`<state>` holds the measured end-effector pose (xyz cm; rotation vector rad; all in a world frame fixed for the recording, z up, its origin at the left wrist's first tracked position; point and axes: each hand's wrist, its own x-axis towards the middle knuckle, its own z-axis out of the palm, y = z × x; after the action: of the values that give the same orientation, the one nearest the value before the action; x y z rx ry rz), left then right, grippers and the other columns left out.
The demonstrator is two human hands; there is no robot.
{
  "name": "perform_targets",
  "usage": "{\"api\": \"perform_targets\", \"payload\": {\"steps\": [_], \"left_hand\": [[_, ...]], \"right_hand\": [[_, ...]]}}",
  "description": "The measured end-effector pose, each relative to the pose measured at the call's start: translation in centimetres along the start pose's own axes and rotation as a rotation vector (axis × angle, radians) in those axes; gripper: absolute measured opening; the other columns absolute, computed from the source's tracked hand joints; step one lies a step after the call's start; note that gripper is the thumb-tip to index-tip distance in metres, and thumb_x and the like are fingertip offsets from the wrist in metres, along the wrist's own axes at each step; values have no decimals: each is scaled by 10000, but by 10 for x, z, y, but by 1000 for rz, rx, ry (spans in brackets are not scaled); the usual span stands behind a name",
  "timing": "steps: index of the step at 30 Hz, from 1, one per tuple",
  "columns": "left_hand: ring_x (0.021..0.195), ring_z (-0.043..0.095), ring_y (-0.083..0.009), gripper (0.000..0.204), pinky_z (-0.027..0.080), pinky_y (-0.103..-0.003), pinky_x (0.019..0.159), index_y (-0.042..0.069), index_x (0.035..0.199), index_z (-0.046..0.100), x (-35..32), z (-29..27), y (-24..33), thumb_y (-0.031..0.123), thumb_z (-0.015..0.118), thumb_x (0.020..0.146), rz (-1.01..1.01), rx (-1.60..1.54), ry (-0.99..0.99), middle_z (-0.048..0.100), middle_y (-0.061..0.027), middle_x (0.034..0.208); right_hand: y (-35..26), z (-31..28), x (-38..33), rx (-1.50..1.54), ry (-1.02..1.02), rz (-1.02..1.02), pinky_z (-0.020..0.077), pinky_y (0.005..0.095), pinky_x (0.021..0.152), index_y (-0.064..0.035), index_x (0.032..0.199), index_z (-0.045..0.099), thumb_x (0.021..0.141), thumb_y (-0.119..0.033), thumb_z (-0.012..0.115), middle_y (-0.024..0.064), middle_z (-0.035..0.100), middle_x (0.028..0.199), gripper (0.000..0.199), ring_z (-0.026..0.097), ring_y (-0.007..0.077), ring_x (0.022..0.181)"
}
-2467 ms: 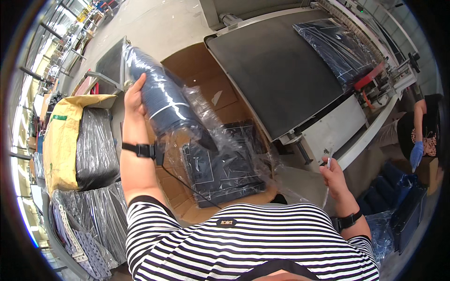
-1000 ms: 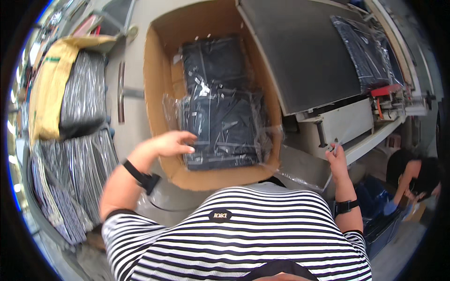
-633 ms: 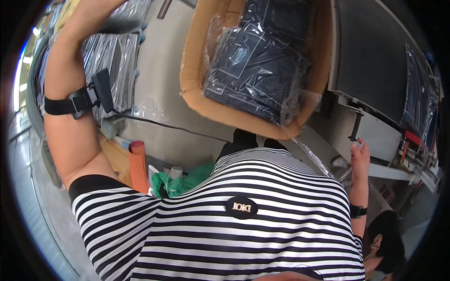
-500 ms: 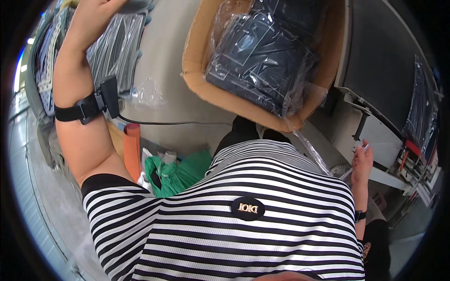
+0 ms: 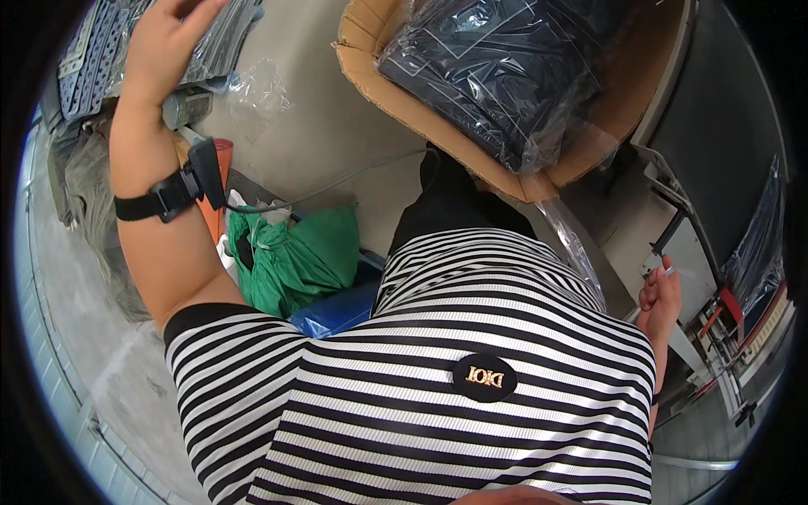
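Observation:
My left hand is raised at the far left, thumb and fingers apart, with nothing seen in it. The fingertips run toward the upper edge, beside a stack of grey folded pieces in clear plastic. At the right, my right hand is low beside my body with curled fingers. A small whitish bit shows at its fingertips, too small to name. Ahead of me stands an open cardboard box holding dark folded pieces in clear plastic bags. A strip of clear film hangs over its near edge.
A dark-topped table or machine stands at the right, with a plastic-wrapped dark piece on it. Near my left side lie a green bag, a blue bag and an orange roll. A cable runs from my left forearm strap.
My view has turned, so the box appears farther right and the blue bag shows. My left hand has come more fully into view; my right hand remains curled at my side.

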<state>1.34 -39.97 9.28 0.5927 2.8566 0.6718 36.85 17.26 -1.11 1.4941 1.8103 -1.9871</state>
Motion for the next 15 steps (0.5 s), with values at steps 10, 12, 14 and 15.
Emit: {"api": "perform_targets", "payload": {"steps": [10,12,14,15], "left_hand": [[931,630,-143,287,462,-258,841,48,1084,676,-204,-78,-169,248,654,880,-600,363,425,696,-52,985],[931,634,-141,284,465,-259,832,53,1078,683,-228,-86,-177,254,651,880,-707,304,583,699,-52,971],[931,637,-140,280,469,-260,823,58,1071,689,-250,-102,-184,259,648,880,-815,251,747,703,-53,957],[939,652,-147,299,468,-261,835,51,1061,693,-261,-115,-187,286,646,882,-877,351,777,709,-64,963]], "right_hand": [[4,-10,5,19,4,-8,261,186,416,22,1287,420,909,-160,584,7,487,763,451,344,36,515],[3,-10,4,32,17,0,261,185,405,16,1257,454,892,-168,606,9,504,752,436,343,37,501],[2,-9,7,43,33,42,265,187,418,25,1292,410,908,-148,582,9,479,770,454,346,39,517],[0,-9,10,40,17,37,265,187,418,25,1292,410,908,-148,582,9,479,770,454,346,39,517]]}}
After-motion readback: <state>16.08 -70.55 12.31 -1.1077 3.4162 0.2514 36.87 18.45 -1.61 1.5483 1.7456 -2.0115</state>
